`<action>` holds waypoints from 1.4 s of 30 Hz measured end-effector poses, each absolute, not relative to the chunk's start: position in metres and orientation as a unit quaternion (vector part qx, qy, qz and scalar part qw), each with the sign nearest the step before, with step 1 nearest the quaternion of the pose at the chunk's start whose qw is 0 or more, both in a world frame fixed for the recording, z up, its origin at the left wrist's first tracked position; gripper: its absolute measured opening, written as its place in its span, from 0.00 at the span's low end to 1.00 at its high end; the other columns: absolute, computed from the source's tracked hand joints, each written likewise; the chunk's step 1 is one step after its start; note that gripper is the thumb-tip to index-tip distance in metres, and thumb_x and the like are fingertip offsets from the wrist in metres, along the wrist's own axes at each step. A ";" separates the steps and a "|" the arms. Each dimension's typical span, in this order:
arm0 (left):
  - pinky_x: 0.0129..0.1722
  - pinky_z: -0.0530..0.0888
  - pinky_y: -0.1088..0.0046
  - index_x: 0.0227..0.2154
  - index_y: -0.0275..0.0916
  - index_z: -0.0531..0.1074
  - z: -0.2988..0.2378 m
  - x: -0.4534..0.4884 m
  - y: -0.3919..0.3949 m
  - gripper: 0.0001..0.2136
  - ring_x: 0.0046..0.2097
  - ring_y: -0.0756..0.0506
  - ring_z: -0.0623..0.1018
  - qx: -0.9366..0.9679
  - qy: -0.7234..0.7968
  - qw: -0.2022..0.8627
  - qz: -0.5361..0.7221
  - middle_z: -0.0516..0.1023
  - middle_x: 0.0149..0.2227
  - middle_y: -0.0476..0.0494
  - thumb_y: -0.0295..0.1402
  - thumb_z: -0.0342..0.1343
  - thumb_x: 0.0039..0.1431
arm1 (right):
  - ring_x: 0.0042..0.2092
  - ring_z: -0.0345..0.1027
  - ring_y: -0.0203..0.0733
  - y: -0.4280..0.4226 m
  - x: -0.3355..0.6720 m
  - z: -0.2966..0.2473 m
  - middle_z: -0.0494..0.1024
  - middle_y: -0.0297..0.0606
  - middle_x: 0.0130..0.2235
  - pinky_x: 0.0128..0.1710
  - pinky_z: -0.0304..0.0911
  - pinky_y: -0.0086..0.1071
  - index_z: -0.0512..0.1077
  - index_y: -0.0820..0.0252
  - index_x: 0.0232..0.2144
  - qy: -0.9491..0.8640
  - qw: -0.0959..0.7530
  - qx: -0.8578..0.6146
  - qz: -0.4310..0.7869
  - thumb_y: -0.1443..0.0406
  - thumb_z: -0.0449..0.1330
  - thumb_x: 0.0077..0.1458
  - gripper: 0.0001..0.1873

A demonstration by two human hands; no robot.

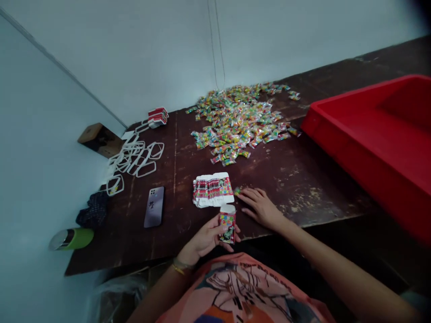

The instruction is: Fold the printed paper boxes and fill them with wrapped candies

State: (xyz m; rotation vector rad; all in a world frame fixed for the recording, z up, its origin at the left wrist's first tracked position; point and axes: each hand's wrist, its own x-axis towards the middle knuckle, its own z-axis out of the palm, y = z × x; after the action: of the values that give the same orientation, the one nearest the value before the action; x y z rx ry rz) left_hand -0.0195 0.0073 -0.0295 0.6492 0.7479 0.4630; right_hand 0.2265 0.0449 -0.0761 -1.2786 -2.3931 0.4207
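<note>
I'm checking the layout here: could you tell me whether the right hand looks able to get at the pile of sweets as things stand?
Probably yes: the right hand lies flat on the table, with only bare tabletop between it and the pile of sweets farther back.

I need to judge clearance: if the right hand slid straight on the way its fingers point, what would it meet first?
The right hand lies flat, fingers pointing left. First comes the small candy packet at its fingertips, then probably the fanned stack of flat cartons.

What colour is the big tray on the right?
Red; the tray shows plainly in the head view.
</note>
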 end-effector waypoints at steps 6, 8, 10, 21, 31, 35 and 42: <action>0.36 0.76 0.64 0.49 0.39 0.64 -0.040 -0.033 0.008 0.17 0.42 0.42 0.76 0.285 0.398 0.838 0.240 0.74 0.43 0.38 0.32 0.55 0.56 | 0.51 0.65 0.51 -0.062 0.245 -0.088 0.73 0.47 0.51 0.53 0.57 0.52 0.65 0.52 0.56 -0.829 0.237 -0.463 0.203 0.62 0.55 0.60 0.21; 0.36 0.76 0.65 0.51 0.39 0.63 -0.040 -0.020 0.009 0.19 0.42 0.42 0.76 0.298 0.398 0.840 0.216 0.74 0.45 0.37 0.33 0.56 0.56 | 0.45 0.69 0.45 -0.070 0.236 -0.080 0.76 0.44 0.44 0.47 0.64 0.43 0.70 0.54 0.50 -0.779 0.301 -0.482 0.263 0.66 0.50 0.62 0.16; 0.35 0.76 0.67 0.52 0.40 0.63 -0.039 -0.004 0.009 0.21 0.44 0.42 0.75 0.330 0.406 0.829 0.200 0.72 0.47 0.36 0.34 0.56 0.56 | 0.43 0.70 0.42 -0.062 0.224 -0.064 0.76 0.43 0.41 0.43 0.66 0.36 0.71 0.55 0.47 -0.718 0.353 -0.490 0.346 0.65 0.50 0.63 0.14; 0.31 0.75 0.72 0.53 0.42 0.64 -0.029 0.010 -0.007 0.22 0.41 0.45 0.72 0.452 0.430 0.764 0.164 0.70 0.44 0.42 0.42 0.56 0.56 | 0.49 0.64 0.49 0.003 0.212 -0.017 0.74 0.43 0.47 0.49 0.59 0.45 0.76 0.55 0.36 -0.799 0.262 -0.454 0.295 0.63 0.55 0.60 0.09; 0.27 0.70 0.76 0.42 0.34 0.71 -0.030 0.015 0.002 0.20 0.37 0.46 0.72 0.428 0.437 0.769 0.185 0.73 0.36 0.41 0.46 0.51 0.56 | 0.27 0.66 0.32 -0.027 0.194 -0.046 0.73 0.32 0.30 0.29 0.66 0.27 0.72 0.60 0.35 -0.290 0.406 -0.443 0.745 0.58 0.65 0.49 0.13; 0.28 0.67 0.78 0.36 0.35 0.72 -0.021 0.021 0.010 0.11 0.34 0.49 0.69 0.481 0.430 0.744 0.176 0.70 0.32 0.46 0.35 0.53 0.52 | 0.36 0.69 0.38 -0.022 0.196 -0.028 0.74 0.37 0.36 0.34 0.68 0.31 0.77 0.59 0.37 -0.479 0.398 -0.469 0.626 0.60 0.63 0.51 0.11; 0.35 0.70 0.71 0.43 0.35 0.73 -0.019 0.025 0.017 0.16 0.39 0.46 0.71 0.425 0.397 0.787 0.208 0.74 0.37 0.43 0.36 0.51 0.55 | 0.42 0.71 0.40 -0.009 0.211 -0.001 0.76 0.40 0.41 0.43 0.69 0.34 0.77 0.54 0.44 -0.606 0.402 -0.467 0.504 0.58 0.56 0.59 0.14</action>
State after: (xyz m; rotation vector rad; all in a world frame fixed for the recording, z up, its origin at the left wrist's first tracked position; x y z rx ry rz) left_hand 0.0245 0.0172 -0.0186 0.9154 0.8560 0.4484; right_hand 0.2109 -0.0088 -0.0010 -1.1796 -1.5302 1.2724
